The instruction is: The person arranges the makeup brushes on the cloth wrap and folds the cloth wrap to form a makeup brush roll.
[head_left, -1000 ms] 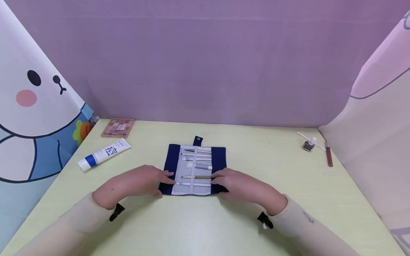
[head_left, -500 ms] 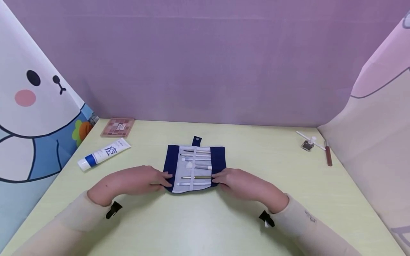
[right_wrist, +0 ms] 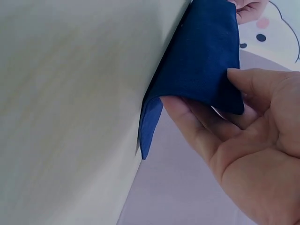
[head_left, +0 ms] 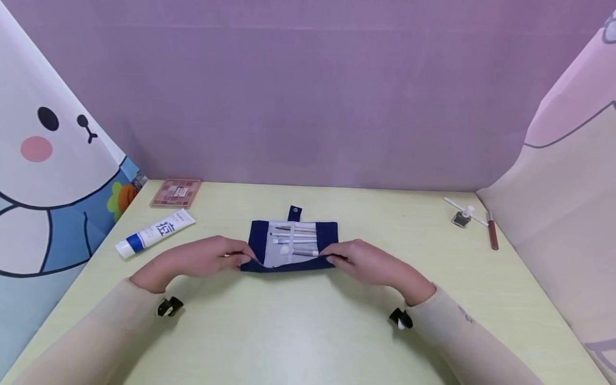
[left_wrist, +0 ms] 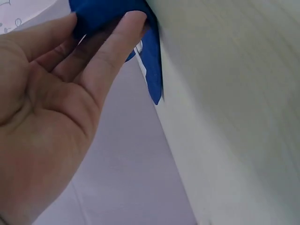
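Note:
In the middle of the table lies a navy brush roll point(head_left: 259, 235) with a pale lining, its near edge lifted and curling up over the lower part. Several makeup brushes point(head_left: 298, 241) sit under its elastic band; those nearest me are hidden by the raised flap. My left hand point(head_left: 207, 256) pinches the near left corner between thumb and fingers. At the near right corner my right hand point(head_left: 361, 262) does the same, its thumb outside the navy cloth point(right_wrist: 201, 56) and fingers behind it in the right wrist view. A snap tab point(head_left: 295, 213) points away from me at the far edge.
To the left lie a white and blue tube point(head_left: 156, 233) and, behind it, a pink palette point(head_left: 176, 193). At the far right are a small dark bottle point(head_left: 462, 218) with a white stick point(head_left: 454, 203) and a brown-handled tool point(head_left: 493, 234). A purple cloth backdrop point(head_left: 308, 107) stands behind the table.
Both hands have raised the roll's near edge off the table and moved it away from me, folding it over the nearest brushes. The far half of the roll stays flat.

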The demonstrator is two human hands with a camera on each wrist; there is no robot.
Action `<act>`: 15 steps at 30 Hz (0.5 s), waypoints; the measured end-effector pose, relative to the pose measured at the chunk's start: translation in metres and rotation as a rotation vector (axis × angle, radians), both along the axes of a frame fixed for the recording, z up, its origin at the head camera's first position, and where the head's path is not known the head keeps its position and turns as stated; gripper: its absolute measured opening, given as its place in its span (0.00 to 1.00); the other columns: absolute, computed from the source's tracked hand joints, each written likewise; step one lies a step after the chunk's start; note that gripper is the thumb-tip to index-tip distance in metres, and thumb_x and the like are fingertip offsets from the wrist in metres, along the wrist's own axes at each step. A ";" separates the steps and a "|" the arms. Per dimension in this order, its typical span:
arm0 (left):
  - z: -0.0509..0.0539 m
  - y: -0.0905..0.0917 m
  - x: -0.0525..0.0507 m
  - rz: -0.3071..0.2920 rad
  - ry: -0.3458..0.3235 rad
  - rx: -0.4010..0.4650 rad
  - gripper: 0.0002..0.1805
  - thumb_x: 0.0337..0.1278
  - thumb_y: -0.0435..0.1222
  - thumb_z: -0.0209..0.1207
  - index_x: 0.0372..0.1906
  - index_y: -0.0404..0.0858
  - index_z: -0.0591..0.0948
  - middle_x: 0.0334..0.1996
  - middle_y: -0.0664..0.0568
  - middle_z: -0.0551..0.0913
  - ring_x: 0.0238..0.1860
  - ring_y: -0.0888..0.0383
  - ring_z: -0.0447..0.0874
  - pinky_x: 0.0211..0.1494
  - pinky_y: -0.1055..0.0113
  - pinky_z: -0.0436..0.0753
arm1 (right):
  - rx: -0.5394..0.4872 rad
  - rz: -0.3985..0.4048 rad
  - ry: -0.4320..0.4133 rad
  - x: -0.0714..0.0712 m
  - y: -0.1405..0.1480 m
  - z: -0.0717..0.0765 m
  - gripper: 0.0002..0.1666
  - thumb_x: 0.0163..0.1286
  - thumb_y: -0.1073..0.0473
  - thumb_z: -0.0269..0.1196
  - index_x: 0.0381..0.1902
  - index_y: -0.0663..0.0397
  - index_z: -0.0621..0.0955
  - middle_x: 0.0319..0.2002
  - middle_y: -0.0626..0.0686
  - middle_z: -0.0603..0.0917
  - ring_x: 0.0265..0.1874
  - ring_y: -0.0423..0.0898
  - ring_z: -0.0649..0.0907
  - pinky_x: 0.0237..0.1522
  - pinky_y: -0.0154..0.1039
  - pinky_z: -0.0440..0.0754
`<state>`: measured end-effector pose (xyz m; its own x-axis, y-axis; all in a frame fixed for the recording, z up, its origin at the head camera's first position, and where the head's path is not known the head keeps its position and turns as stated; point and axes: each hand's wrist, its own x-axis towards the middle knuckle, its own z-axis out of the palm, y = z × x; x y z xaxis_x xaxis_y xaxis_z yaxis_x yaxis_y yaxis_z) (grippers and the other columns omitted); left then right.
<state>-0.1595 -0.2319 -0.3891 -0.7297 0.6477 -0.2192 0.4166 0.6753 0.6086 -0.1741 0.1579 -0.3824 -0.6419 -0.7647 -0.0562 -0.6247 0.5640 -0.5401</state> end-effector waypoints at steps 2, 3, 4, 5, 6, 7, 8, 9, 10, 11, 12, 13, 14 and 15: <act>-0.002 0.000 -0.003 0.035 -0.048 0.042 0.16 0.86 0.43 0.51 0.62 0.44 0.84 0.50 0.54 0.89 0.50 0.59 0.93 0.61 0.56 0.90 | -0.011 -0.032 -0.006 -0.004 0.000 0.000 0.18 0.85 0.61 0.57 0.65 0.55 0.84 0.54 0.54 0.91 0.25 0.33 0.74 0.36 0.31 0.80; -0.002 0.000 -0.005 0.052 -0.068 0.059 0.16 0.87 0.42 0.50 0.63 0.42 0.83 0.50 0.52 0.89 0.50 0.57 0.94 0.61 0.56 0.90 | -0.016 -0.047 -0.007 -0.006 0.000 -0.001 0.18 0.85 0.60 0.57 0.65 0.54 0.84 0.54 0.53 0.91 0.25 0.33 0.74 0.36 0.31 0.80; -0.002 0.001 -0.006 0.070 -0.086 0.069 0.17 0.87 0.42 0.50 0.64 0.41 0.83 0.51 0.50 0.89 0.50 0.56 0.94 0.61 0.56 0.91 | -0.020 -0.062 -0.010 -0.007 0.000 -0.001 0.18 0.85 0.60 0.57 0.65 0.54 0.84 0.55 0.53 0.91 0.25 0.33 0.74 0.36 0.31 0.80; -0.002 0.002 -0.008 0.085 -0.099 0.076 0.17 0.87 0.41 0.49 0.64 0.40 0.82 0.51 0.49 0.88 0.50 0.55 0.95 0.60 0.56 0.91 | -0.023 -0.077 -0.013 -0.009 0.000 -0.002 0.18 0.85 0.59 0.57 0.66 0.53 0.84 0.57 0.53 0.91 0.25 0.34 0.75 0.38 0.32 0.81; -0.002 0.003 -0.010 0.098 -0.104 0.076 0.17 0.87 0.41 0.49 0.64 0.39 0.81 0.52 0.48 0.88 0.49 0.55 0.95 0.60 0.56 0.91 | -0.025 -0.092 -0.018 -0.010 0.000 -0.002 0.18 0.85 0.59 0.57 0.66 0.52 0.84 0.58 0.53 0.91 0.25 0.34 0.75 0.39 0.32 0.81; -0.001 0.004 -0.011 0.107 -0.103 0.076 0.17 0.87 0.40 0.49 0.65 0.38 0.81 0.51 0.48 0.88 0.48 0.55 0.95 0.59 0.57 0.91 | -0.024 -0.106 -0.022 -0.012 0.000 -0.003 0.19 0.85 0.59 0.57 0.67 0.52 0.84 0.59 0.53 0.90 0.26 0.34 0.76 0.40 0.33 0.81; -0.001 0.006 -0.013 0.122 -0.104 0.072 0.17 0.87 0.40 0.48 0.65 0.38 0.81 0.50 0.47 0.89 0.47 0.55 0.95 0.58 0.58 0.92 | -0.027 -0.119 -0.030 -0.014 0.000 -0.004 0.19 0.85 0.58 0.57 0.67 0.52 0.83 0.58 0.53 0.90 0.24 0.35 0.75 0.39 0.34 0.80; -0.001 0.007 -0.015 0.137 -0.101 0.066 0.17 0.88 0.40 0.48 0.65 0.37 0.80 0.49 0.47 0.89 0.46 0.56 0.95 0.56 0.58 0.92 | -0.031 -0.129 -0.034 -0.016 0.000 -0.005 0.19 0.85 0.58 0.57 0.67 0.52 0.83 0.57 0.53 0.91 0.23 0.35 0.73 0.38 0.34 0.80; -0.001 0.009 -0.017 0.155 -0.100 0.062 0.17 0.88 0.39 0.47 0.65 0.37 0.80 0.49 0.47 0.89 0.45 0.57 0.95 0.55 0.59 0.93 | -0.037 -0.137 -0.035 -0.018 0.000 -0.006 0.19 0.85 0.59 0.57 0.67 0.53 0.83 0.56 0.54 0.91 0.22 0.35 0.72 0.38 0.35 0.79; -0.001 0.010 -0.019 0.172 -0.099 0.063 0.17 0.88 0.39 0.47 0.65 0.36 0.80 0.48 0.46 0.89 0.43 0.57 0.95 0.53 0.59 0.93 | -0.043 -0.144 -0.033 -0.020 0.000 -0.007 0.19 0.85 0.59 0.57 0.67 0.53 0.83 0.55 0.54 0.91 0.21 0.35 0.72 0.38 0.35 0.79; -0.002 0.012 -0.021 0.191 -0.096 0.063 0.17 0.88 0.38 0.47 0.65 0.35 0.79 0.47 0.46 0.89 0.42 0.57 0.95 0.51 0.59 0.93 | -0.048 -0.153 -0.031 -0.022 0.000 -0.008 0.19 0.85 0.59 0.57 0.67 0.53 0.83 0.53 0.53 0.91 0.20 0.35 0.71 0.38 0.35 0.79; -0.003 0.014 -0.022 0.214 -0.092 0.062 0.17 0.88 0.38 0.47 0.65 0.34 0.79 0.45 0.46 0.89 0.40 0.58 0.94 0.49 0.60 0.94 | -0.051 -0.162 -0.029 -0.024 0.000 -0.009 0.19 0.85 0.59 0.57 0.66 0.52 0.84 0.50 0.52 0.92 0.20 0.35 0.70 0.37 0.35 0.78; -0.004 0.016 -0.024 0.239 -0.088 0.056 0.17 0.88 0.37 0.47 0.65 0.34 0.79 0.44 0.45 0.89 0.38 0.58 0.94 0.47 0.61 0.94 | -0.057 -0.171 -0.030 -0.026 -0.001 -0.010 0.18 0.85 0.59 0.57 0.66 0.52 0.84 0.46 0.51 0.91 0.19 0.36 0.70 0.36 0.35 0.78; -0.004 0.017 -0.025 0.260 -0.078 0.051 0.17 0.88 0.37 0.47 0.65 0.34 0.79 0.43 0.45 0.89 0.36 0.58 0.93 0.46 0.61 0.94 | -0.058 -0.176 -0.028 -0.029 -0.001 -0.010 0.18 0.85 0.58 0.57 0.66 0.52 0.84 0.43 0.50 0.91 0.19 0.36 0.70 0.36 0.35 0.78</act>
